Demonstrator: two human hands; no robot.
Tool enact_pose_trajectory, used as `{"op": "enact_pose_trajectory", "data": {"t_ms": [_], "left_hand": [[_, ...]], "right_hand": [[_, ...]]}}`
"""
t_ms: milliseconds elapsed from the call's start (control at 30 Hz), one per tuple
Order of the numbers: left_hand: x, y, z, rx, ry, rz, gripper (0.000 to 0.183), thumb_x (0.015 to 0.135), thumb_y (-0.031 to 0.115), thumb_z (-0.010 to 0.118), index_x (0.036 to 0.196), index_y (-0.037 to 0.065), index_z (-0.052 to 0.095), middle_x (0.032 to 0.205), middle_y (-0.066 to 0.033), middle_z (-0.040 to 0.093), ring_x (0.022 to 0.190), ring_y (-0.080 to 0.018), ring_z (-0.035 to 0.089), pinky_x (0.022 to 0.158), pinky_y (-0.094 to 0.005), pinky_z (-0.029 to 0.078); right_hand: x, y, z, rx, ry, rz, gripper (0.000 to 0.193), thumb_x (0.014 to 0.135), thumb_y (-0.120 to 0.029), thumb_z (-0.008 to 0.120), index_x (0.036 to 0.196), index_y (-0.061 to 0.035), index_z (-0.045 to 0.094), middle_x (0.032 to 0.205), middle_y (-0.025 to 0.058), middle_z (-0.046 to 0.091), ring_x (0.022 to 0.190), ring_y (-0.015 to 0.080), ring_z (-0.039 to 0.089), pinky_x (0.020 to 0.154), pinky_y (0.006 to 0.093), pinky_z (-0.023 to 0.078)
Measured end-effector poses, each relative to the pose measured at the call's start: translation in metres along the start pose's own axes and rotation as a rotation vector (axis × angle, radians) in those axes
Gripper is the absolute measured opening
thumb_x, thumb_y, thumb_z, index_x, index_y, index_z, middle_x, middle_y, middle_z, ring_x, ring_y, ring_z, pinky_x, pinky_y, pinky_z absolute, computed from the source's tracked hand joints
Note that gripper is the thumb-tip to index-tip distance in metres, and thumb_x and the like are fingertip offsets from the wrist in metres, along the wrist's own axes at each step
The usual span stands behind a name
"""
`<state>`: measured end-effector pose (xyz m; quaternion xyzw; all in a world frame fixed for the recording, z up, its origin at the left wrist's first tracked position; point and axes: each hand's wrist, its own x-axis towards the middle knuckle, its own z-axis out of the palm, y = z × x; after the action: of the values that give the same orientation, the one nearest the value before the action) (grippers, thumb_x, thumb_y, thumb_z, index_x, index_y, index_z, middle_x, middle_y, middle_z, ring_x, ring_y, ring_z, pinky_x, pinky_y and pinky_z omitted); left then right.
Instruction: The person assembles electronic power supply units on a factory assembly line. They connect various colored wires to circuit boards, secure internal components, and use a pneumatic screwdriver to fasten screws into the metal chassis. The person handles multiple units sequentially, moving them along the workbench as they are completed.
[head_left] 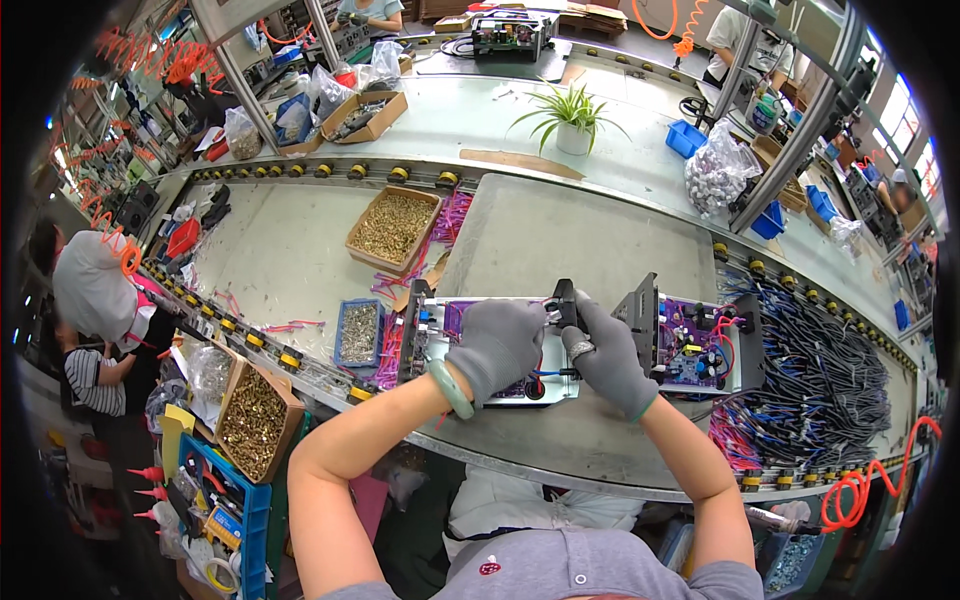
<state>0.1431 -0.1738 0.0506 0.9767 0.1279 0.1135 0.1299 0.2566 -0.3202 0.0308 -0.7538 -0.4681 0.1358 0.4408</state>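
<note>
In grey gloves, both my hands work at a chassis (545, 388) with a purple circuit board and black end panels. My left hand (505, 345), a green bangle at its wrist, is closed over the board. Its fingertips meet a small part beside the black end panel (567, 300); what they hold is hidden. My right hand (612, 360) grips that panel from the right, thumb and fingers closed on it. Red and blue wires show below the hands. To the right stands a second chassis (700, 345) with a purple board and black panels.
Black cables (810, 360) are heaped at the right. A box of brass parts (395, 230) and a blue bin of small metal parts (359, 333) lie to the left. Another brass-filled box (258, 425) stands below the table edge. A potted plant (573, 135) sits beyond.
</note>
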Motion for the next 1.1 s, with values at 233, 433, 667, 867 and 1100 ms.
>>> {"op": "enact_pose_trajectory", "data": {"t_ms": [233,433,667,867,1100], "left_hand": [[0.002,0.000,0.015,0.042,0.088,0.112,0.010,0.080,0.015,0.060,0.074,0.007,0.059,0.067,-0.0138,0.062,0.061,-0.0341,0.063,0.055,-0.0469,0.049],[-0.006,0.017,-0.020,0.026,-0.028,-0.003,0.020,0.092,0.024,0.055,0.087,0.007,0.064,0.079,-0.0160,0.065,0.070,-0.0346,0.065,0.064,-0.0458,0.052],[-0.015,0.036,-0.051,-0.084,0.047,0.025,0.025,0.096,0.026,0.054,0.094,0.005,0.065,0.083,-0.0156,0.067,0.075,-0.0345,0.067,0.068,-0.0434,0.053],[-0.016,0.033,-0.057,-0.634,0.034,-0.095,0.017,0.089,0.015,0.068,0.100,0.001,0.068,0.086,-0.0101,0.072,0.077,-0.0112,0.069,0.066,-0.0261,0.054],[-0.012,0.003,-0.025,0.109,0.101,0.071,0.013,0.084,0.021,0.064,0.079,0.009,0.067,0.072,-0.0086,0.065,0.067,-0.0285,0.065,0.062,-0.0405,0.051]], "right_hand": [[-0.001,-0.004,0.006,-0.056,0.012,0.043,0.050,0.089,-0.014,0.057,0.134,0.0055,0.046,0.106,0.0274,0.064,0.088,0.0405,0.066,0.076,0.0441,0.053],[-0.008,-0.011,-0.010,-0.009,0.058,-0.066,0.043,0.092,-0.017,0.058,0.131,0.0007,0.051,0.109,0.0250,0.064,0.093,0.0398,0.066,0.078,0.0428,0.054],[-0.011,-0.044,-0.025,-0.272,0.219,-0.467,0.036,0.088,-0.014,0.063,0.122,-0.0045,0.059,0.100,0.0180,0.066,0.088,0.0351,0.065,0.075,0.0413,0.054],[-0.007,-0.046,-0.039,-0.253,0.207,-0.423,0.019,0.084,-0.022,0.069,0.101,-0.0126,0.068,0.080,0.0084,0.069,0.074,0.0299,0.066,0.068,0.0423,0.050],[-0.008,-0.009,0.006,-0.092,0.154,-0.149,0.047,0.085,-0.018,0.067,0.130,-0.0104,0.054,0.122,0.0198,0.059,0.110,0.0361,0.060,0.090,0.0429,0.050]]}}
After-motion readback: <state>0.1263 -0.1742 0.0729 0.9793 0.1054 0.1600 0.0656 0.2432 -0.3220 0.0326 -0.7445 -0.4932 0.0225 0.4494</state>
